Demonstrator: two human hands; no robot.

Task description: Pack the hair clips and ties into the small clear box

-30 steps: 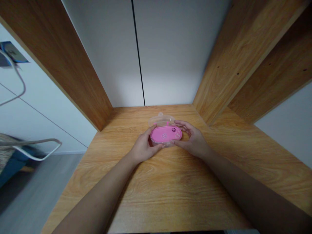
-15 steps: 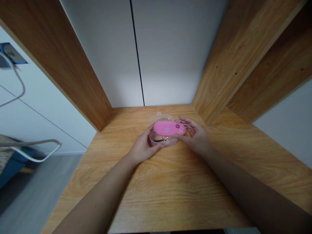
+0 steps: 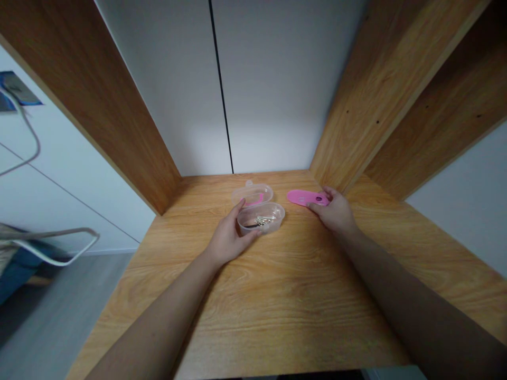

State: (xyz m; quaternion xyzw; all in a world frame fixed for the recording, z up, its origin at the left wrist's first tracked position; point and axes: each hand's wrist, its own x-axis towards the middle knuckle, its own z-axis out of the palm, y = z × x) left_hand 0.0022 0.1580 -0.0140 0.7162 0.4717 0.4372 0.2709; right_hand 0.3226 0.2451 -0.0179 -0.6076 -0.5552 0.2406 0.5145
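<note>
A clear oval plastic box (image 3: pixel 273 224) stands on the wooden table, its hinged lid (image 3: pixel 267 191) folded back behind it with a pink mark showing through. Small metallic pieces and a dark item (image 3: pixel 253 226) lie inside. My left hand (image 3: pixel 232 237) grips the box by its left end, thumb at the front and fingers behind. To the right of the box, my right hand (image 3: pixel 335 210) pinches the right end of a pink oval piece (image 3: pixel 301 197) with small ring marks on it, held low over the table or touching it; I cannot tell which.
Wooden side panels (image 3: pixel 142 121) rise at left and right (image 3: pixel 352 121), with a pale back wall (image 3: pixel 273 105) between them. A white cable (image 3: pixel 79 255) hangs at the far left, near a blue object (image 3: pixel 19 274). A grey edge shows at the bottom.
My right hand has carried the pink piece off the top of the box to the right. The box's inside now shows more fully, while my left hand has stayed at its left end.
</note>
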